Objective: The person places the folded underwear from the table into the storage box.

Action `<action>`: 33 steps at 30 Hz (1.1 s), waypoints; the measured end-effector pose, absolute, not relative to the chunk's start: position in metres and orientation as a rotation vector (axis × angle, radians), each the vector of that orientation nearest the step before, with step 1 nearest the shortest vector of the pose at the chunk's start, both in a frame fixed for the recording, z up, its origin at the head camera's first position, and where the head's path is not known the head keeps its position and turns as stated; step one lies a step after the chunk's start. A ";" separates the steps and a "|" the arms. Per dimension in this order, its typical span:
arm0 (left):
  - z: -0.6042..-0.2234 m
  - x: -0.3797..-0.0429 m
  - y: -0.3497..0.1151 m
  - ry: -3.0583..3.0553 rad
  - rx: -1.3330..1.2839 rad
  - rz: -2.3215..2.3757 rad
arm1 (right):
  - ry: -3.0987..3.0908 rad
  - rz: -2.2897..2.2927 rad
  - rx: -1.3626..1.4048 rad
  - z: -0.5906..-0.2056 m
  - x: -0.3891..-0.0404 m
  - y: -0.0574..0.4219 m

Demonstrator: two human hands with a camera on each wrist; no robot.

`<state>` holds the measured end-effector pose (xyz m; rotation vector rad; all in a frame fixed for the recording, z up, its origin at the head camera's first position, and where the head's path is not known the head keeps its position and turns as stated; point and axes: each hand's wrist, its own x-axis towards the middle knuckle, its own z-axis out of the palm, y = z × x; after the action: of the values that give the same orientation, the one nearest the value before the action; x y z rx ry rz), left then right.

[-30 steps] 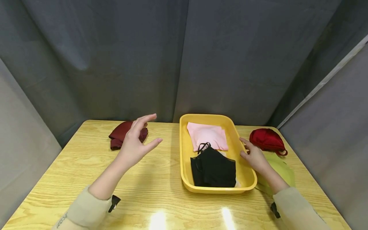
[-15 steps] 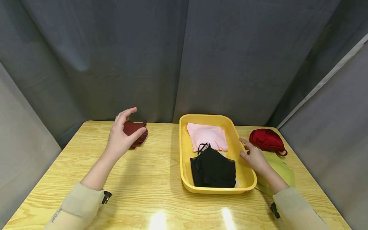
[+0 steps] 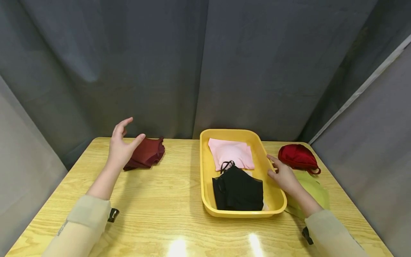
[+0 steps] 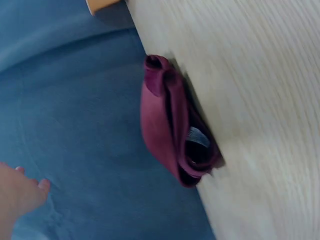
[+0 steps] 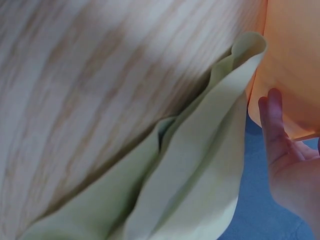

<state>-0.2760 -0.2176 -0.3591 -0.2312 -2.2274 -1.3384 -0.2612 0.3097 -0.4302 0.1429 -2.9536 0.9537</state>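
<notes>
Hovering at left: the left hand (image 3: 120, 148) is held above the far left of the table (image 3: 160, 200), thumb and fingers spread wide, nothing gripped.
Maroon garment (image 3: 147, 153): loosely folded, set by the table's far edge, just right of the left hand.
Far edge: the maroon garment could be pushed over it if nudged rather than pinched.
Loose folds: might be pulled open if only one layer is caught.
Right hand (image 3: 284, 175): placed at the yellow basket's (image 3: 237, 214) right rim, fingers extended, thumb parted; how firmly it is pressed cannot be told.
Basket contents: a pink garment (image 3: 232, 153) is laid at the far end, a black garment (image 3: 240, 191) nearer, by which pale cloth (image 3: 265, 206) is mostly covered.
Basket wall: could be shoved right, the yellow-green garment (image 3: 313, 185) beside it being crumpled, if leaned on unevenly.
Far right: a red garment (image 3: 297, 157) is left beyond the yellow-green one.
</notes>
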 end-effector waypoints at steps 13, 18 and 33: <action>-0.385 -0.303 -0.239 -2.308 -0.037 -1.364 | -2.952 0.970 0.129 -0.431 -0.263 0.308; -0.399 -0.312 -0.246 -2.307 -0.002 -1.352 | -2.949 0.980 0.138 -0.430 -0.262 0.306; -0.432 -0.325 -0.260 -2.467 0.024 -1.247 | -2.946 0.975 0.148 -0.428 -0.261 0.306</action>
<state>-0.3254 -0.2597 -0.4323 0.0235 -2.4672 -1.2474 -0.2607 0.3058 -0.4283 0.1479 -2.9463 0.9753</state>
